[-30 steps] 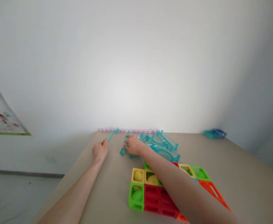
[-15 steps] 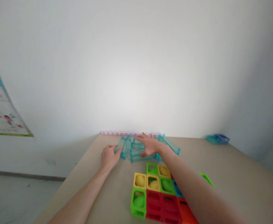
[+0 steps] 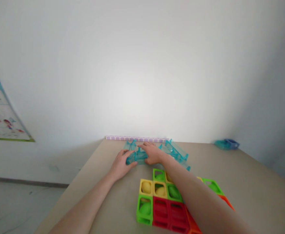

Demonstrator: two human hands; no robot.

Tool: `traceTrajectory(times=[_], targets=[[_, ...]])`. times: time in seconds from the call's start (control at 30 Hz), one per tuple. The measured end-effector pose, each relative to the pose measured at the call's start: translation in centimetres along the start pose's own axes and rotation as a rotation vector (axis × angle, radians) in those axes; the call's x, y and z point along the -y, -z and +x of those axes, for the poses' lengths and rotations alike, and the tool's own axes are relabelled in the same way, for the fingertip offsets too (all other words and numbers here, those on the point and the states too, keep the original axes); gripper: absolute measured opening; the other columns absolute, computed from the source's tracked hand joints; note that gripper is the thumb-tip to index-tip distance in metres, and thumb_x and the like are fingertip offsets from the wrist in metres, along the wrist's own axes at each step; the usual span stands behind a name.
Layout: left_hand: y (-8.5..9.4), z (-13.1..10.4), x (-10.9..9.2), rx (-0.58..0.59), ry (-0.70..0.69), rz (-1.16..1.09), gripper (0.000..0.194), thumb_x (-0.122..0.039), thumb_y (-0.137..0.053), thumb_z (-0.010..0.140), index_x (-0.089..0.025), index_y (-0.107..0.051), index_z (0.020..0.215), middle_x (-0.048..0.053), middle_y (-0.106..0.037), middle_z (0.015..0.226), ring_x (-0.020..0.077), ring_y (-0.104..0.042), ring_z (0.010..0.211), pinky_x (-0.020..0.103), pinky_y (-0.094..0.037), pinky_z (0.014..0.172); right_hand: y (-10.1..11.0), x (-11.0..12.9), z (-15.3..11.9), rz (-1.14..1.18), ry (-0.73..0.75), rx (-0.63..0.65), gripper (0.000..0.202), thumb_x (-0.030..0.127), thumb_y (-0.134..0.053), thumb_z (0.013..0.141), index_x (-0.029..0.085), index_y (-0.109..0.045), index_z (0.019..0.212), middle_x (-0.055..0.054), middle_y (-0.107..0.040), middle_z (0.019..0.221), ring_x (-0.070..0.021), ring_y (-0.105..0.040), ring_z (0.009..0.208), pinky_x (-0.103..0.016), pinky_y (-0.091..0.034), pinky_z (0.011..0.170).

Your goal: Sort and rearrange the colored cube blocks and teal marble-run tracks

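Several see-through teal plastic track pieces (image 3: 173,150) lie in a loose cluster near the back of the table. At the cluster's left end, my left hand (image 3: 122,164) rests with thumb and fingers spread, against the edge of a teal piece (image 3: 130,158). My right hand (image 3: 153,153) reaches over the middle of the cluster, its fingers and thumb bent around another teal piece (image 3: 140,156). That hand partly covers the pieces under it. In front of them sits a block of joined square cubes (image 3: 160,208) in red, green, yellow and orange, partly hidden by my right forearm.
A purple-and-white patterned strip (image 3: 137,139) runs along the table's back edge at the wall. At the far right stand a dark blue container (image 3: 232,144) and a teal item (image 3: 222,144). A poster (image 3: 6,112) hangs on the left wall. The table (image 3: 96,195) ends at the left.
My left hand has moved right, up to the teal pieces. My right hand has come down, its spread fingers bending around a piece. Some pieces have shifted, one toward the right front.
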State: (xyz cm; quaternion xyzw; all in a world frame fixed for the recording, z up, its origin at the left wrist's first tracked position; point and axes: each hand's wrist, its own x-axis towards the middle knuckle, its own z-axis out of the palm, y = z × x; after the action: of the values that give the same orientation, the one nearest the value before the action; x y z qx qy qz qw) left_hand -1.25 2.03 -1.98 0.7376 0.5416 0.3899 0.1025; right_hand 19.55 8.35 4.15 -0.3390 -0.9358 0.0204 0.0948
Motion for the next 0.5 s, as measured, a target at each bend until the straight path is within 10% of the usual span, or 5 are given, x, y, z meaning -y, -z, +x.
traceTrajectory(times=[0.5], targets=[[-0.03, 0.17, -0.12, 0.002, 0.008, 0.007, 0.057, -0.036, -0.073, 0.072, -0.023, -0.060, 0.126, 0.011, -0.056, 0.116, 0.0287, -0.054, 0.112, 0.043, -0.043, 0.100, -0.47, 0.12, 0.34, -0.004, -0.015, -0.007, 0.074, 0.017, -0.065, 0.061, 0.017, -0.048, 0.134, -0.016, -0.055, 0.117, -0.0336, -0.052, 0.112, -0.045, -0.044, 0.091]])
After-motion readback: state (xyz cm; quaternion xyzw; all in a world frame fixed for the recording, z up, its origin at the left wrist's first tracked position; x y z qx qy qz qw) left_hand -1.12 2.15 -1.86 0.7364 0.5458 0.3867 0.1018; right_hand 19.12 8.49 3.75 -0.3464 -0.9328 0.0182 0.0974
